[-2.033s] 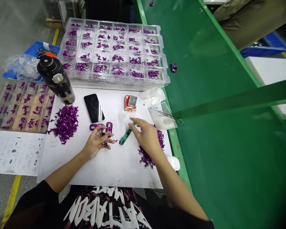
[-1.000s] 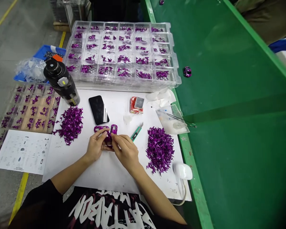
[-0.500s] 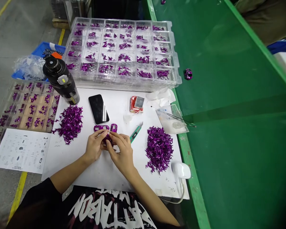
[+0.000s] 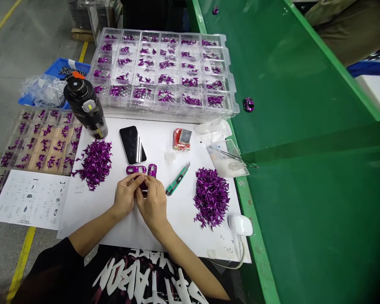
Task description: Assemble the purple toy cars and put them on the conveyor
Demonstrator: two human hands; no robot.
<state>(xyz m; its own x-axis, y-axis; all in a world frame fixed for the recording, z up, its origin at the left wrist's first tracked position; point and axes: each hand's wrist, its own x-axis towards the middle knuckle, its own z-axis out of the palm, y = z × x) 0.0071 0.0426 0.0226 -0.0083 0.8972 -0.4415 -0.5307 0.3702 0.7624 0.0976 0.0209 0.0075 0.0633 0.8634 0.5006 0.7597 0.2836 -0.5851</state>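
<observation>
Both my hands meet over the white work surface (image 4: 183, 236). My left hand (image 4: 126, 195) and my right hand (image 4: 154, 202) are closed with fingertips together around a purple toy car body (image 4: 143, 186), mostly covered by the fingers. Just beyond them lie two more shiny purple car bodies, one sideways (image 4: 135, 169) and one end-on (image 4: 152, 169). A green utility knife (image 4: 177, 179) rests right of my right hand. Heaps of small pointed purple parts lie at the left (image 4: 97, 164) and at the right (image 4: 211, 197).
A clear compartment tray (image 4: 164, 105) of purple parts stands behind, near a black bottle (image 4: 85, 107) and a phone (image 4: 132, 145). Tweezers (image 4: 237, 158) lie on a clear bag. Along the right runs a green conveyor (image 4: 291, 105) carrying a purple car (image 4: 248, 104). A printed sheet (image 4: 28, 198) lies left.
My right hand has moved left and closed in against my left hand, uncovering the whole utility knife. The held car body is now more hidden. The view has shifted slightly.
</observation>
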